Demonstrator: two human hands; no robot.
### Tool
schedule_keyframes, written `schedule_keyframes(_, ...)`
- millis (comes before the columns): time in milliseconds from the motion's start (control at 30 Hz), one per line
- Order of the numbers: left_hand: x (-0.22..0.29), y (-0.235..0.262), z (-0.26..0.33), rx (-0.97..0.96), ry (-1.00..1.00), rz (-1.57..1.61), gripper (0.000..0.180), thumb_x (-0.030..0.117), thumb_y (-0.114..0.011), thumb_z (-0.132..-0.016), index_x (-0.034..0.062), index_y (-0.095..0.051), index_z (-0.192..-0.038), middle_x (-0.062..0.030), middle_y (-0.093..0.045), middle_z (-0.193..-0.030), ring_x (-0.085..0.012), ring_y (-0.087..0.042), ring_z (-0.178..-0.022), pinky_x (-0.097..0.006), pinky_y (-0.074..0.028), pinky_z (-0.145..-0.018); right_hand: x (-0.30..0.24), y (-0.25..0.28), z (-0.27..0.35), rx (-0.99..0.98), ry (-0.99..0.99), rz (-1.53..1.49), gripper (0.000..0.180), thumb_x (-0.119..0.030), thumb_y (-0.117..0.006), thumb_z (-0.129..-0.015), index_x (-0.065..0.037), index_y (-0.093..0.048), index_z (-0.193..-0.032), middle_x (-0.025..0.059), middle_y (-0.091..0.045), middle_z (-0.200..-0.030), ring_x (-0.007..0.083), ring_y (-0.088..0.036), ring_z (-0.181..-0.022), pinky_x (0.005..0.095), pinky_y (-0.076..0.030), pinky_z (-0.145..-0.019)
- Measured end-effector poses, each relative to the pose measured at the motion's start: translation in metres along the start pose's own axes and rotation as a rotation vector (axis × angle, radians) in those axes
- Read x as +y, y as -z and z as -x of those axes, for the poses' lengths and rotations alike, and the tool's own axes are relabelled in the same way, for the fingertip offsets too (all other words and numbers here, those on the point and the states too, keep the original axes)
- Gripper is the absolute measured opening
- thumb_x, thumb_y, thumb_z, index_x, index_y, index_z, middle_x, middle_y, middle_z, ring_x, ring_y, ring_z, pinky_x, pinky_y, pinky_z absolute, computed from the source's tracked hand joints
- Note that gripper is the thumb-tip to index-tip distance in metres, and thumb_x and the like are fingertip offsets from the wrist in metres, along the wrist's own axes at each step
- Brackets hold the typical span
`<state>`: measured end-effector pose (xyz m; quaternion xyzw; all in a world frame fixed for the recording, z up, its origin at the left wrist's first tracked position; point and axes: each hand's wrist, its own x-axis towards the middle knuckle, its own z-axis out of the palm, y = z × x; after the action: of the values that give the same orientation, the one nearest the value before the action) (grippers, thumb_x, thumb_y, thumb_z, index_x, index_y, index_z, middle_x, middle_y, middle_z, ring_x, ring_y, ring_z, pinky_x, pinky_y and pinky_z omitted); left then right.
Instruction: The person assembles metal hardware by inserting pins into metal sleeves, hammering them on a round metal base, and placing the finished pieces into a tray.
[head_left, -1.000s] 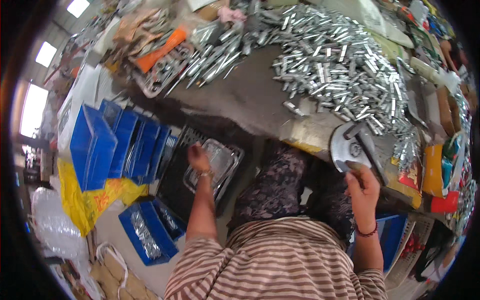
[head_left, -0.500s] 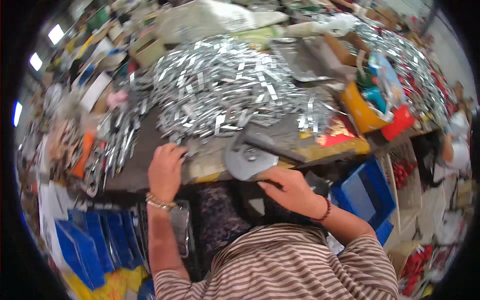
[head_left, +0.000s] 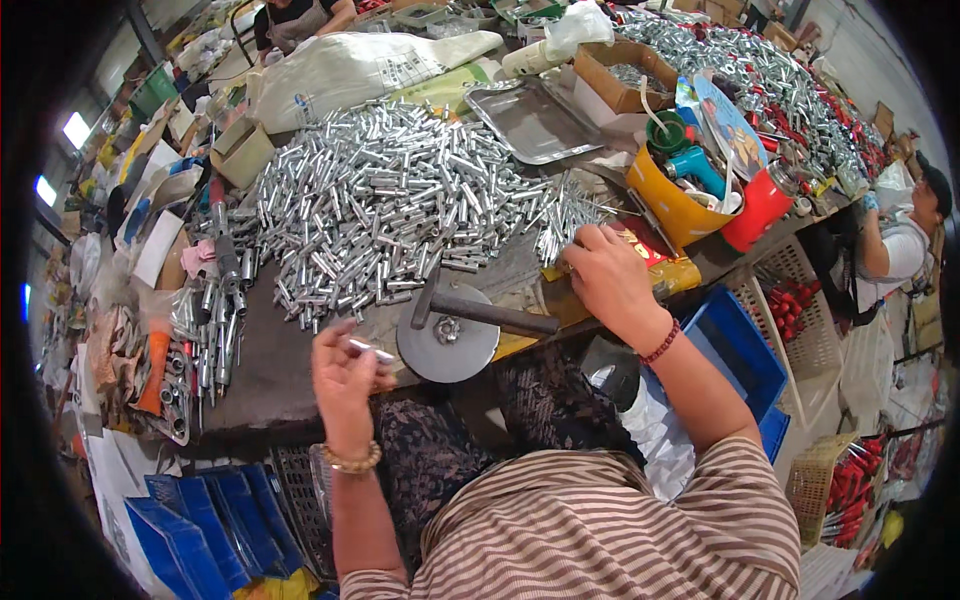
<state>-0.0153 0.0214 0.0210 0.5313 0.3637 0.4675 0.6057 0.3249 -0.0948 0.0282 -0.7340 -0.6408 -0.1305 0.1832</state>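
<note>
My left hand (head_left: 343,385), near the bench's front edge, is closed on a short silver metal tube (head_left: 371,351) that sticks out from its fingers. Just right of it lies a round grey metal disc (head_left: 440,356) with a raised hub. A hammer (head_left: 500,315) rests across this disc, its handle pointing right. My right hand (head_left: 615,283) reaches down to a small heap of thin metal pins (head_left: 562,222). Its fingers are bent together at the heap's edge; whatever they grip is hidden. Behind the disc spreads a large pile of silver metal tubes (head_left: 385,190).
A yellow container (head_left: 665,205) of tools and a red can (head_left: 757,210) stand at the right. Behind are a metal tray (head_left: 535,120) and a cardboard box (head_left: 625,75). Loose sockets and tools (head_left: 200,350) crowd the left. Blue bins (head_left: 745,340) sit below the bench. Another person (head_left: 895,240) is far right.
My right hand has moved from the disc's front edge to the pins on the right. The metal tube now shows plainly in my left hand. The whole view has shifted and become sharper.
</note>
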Motion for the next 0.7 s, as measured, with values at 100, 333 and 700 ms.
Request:
schedule_keyframes(100,-0.010,-0.012,0.010,-0.091,0.102,-0.037,0.025,0.003,-0.066,-0.101,0.0007,-0.063,-0.125,-0.0059,-0.067,-0.102,-0.0090,-0.068,-0.083,-0.022,-0.056,-0.067,-0.004,0.002,-0.007,-0.050,0.140,0.051,0.015,-0.006,-0.072,-0.076,-0.010,-0.069,-0.089,0.0081,-0.059,-0.100,0.0279,-0.061,-0.103,0.0413,-0.053,-0.084)
schedule_keyframes(333,-0.002,-0.021,0.012,-0.208,-0.109,-0.655,0.015,0.001,-0.071,-0.095,0.0001,-0.073,-0.109,-0.0049,-0.067,-0.102,-0.0115,-0.065,-0.085,-0.028,-0.053,-0.074,0.012,0.002,-0.008,-0.028,0.299,-0.015,0.026,-0.008,-0.076,-0.076,-0.011,-0.066,-0.099,0.0040,-0.060,-0.102,0.0257,-0.062,-0.100,0.0417,-0.052,-0.085)
schedule_keyframes(700,-0.008,-0.022,0.012,-0.216,-0.418,-0.904,0.019,0.006,-0.081,-0.085,0.0033,-0.078,-0.104,-0.0098,-0.066,-0.098,-0.0260,-0.065,-0.089,-0.035,-0.052,-0.078,0.008,-0.001,-0.020,-0.107,0.308,0.085,0.019,-0.010,-0.078,-0.072,-0.011,-0.069,-0.089,0.0043,-0.059,-0.100,0.0251,-0.060,-0.103,0.0406,-0.052,-0.086)
